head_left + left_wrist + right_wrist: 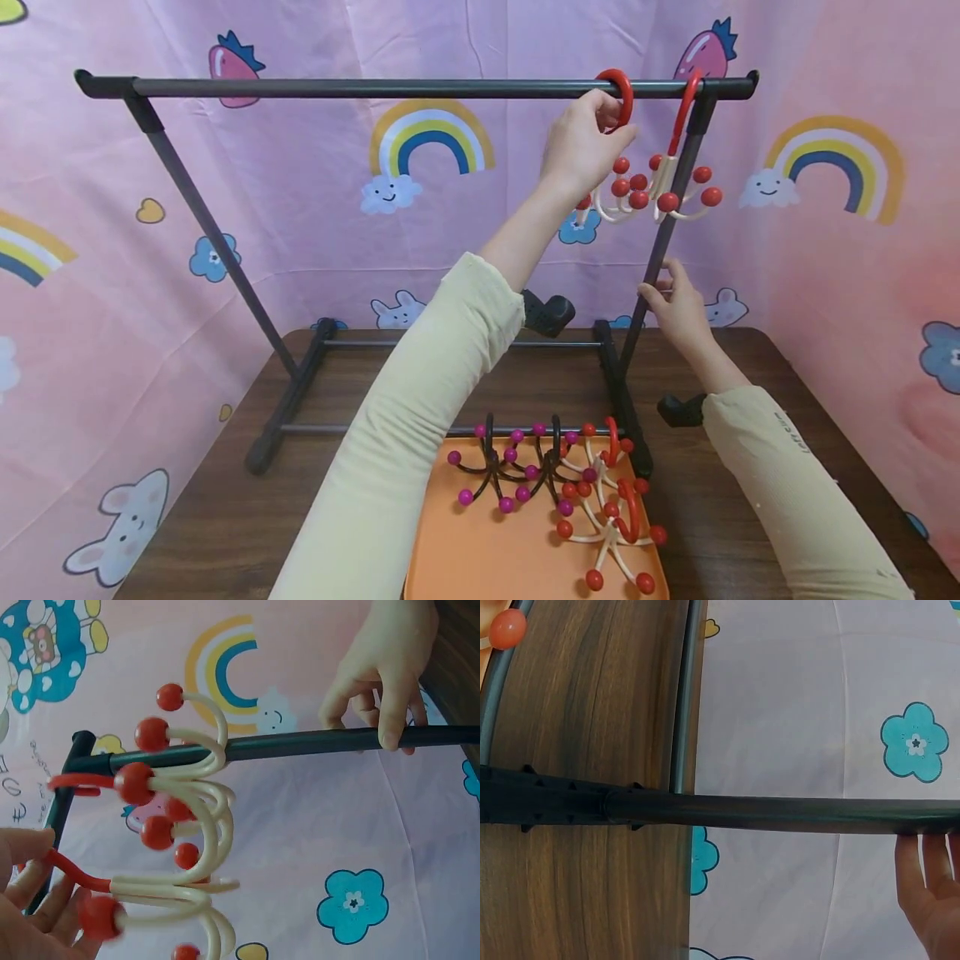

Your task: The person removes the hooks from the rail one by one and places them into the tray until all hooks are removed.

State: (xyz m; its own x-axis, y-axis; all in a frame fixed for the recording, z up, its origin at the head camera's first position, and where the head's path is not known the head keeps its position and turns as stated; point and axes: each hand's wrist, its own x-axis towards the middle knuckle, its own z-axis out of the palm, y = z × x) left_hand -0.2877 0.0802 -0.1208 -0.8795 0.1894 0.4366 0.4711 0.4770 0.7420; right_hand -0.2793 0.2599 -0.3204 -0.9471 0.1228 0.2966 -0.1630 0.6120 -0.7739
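Note:
My left hand pinches the red hook of a cream multi-arm hook hanger with red balls, right at the top bar of a black rack. In the left wrist view, this hanger's cream stem and arms sit beside a second hanger of the same kind. That second hanger hangs from the bar near its right end. Lower down, my right hand holds the rack's right post between thumb and fingers. Its fingertips show against the post in the right wrist view.
On an orange tray lie two black hangers with magenta balls and two cream ones with red balls. The rack's feet stand on a brown wooden table. Patterned pink cloth surrounds it.

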